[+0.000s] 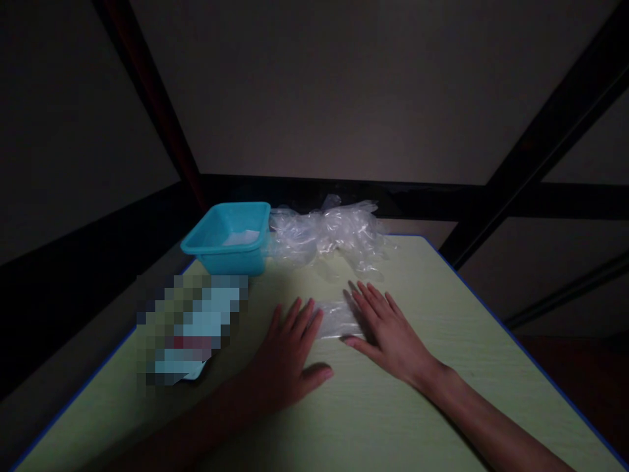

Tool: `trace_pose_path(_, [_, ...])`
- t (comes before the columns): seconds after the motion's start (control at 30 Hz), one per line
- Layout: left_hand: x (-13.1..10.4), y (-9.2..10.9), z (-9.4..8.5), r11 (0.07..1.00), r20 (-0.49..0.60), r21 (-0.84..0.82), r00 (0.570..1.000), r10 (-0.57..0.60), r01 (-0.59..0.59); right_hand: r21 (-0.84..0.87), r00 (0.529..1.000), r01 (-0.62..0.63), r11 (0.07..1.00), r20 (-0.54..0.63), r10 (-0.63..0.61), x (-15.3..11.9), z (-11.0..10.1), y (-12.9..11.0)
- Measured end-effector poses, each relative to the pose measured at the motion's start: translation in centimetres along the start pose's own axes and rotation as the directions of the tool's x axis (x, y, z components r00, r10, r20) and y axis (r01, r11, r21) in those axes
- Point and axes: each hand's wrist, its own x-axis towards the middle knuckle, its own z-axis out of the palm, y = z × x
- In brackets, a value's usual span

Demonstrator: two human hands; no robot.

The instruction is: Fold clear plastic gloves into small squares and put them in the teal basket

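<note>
A flat, clear plastic piece (pixel 338 319), perhaps a folded disposable glove or bag, lies on the table between my hands. My left hand (pixel 289 351) is at its left end, fingers spread and palm down. At the right end, my right hand (pixel 386 331) lies with its fingers stretched out over the plastic and the thumb apart. Behind them rests a loose heap of crumpled clear plastic gloves (pixel 339 229). Part of the flat piece is hidden under my right hand.
A turquoise plastic basket (pixel 226 249) with something white inside stands at the back left. In front of it lies a blurred-out light blue item (pixel 206 324). The pale table (pixel 472 387) has a blue edge and stands near a wall with dark bars.
</note>
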Motion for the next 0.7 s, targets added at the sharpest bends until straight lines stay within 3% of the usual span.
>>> trace_pose_path(0.1, [0.1,0.0,0.0,1.0,-0.048,-0.024,0.999,-0.021,0.02,-0.003,0.971,0.21,0.978,-0.113,-0.209,0.1,-1.3,-0.8])
trace_pose_path(0.27, [0.4,0.0,-0.4,0.997,-0.152,-0.071,0.987,-0.046,0.035,-0.035,0.862,0.458,0.888,-0.225,-0.454,0.2,-1.9,-3.2])
trace_pose_path(0.57, [0.3,-0.4,-0.5,0.993,-0.294,-0.117,0.954,-0.049,0.015,-0.184,0.828,0.529,0.829,-0.102,-0.551,0.8,-0.7,-4.4])
trace_pose_path(0.7, [0.2,-1.3,-0.8,0.968,-0.339,-0.216,0.94,0.044,-0.124,-0.138,0.788,0.572,0.809,-0.183,-0.588,0.6,-0.5,-3.9])
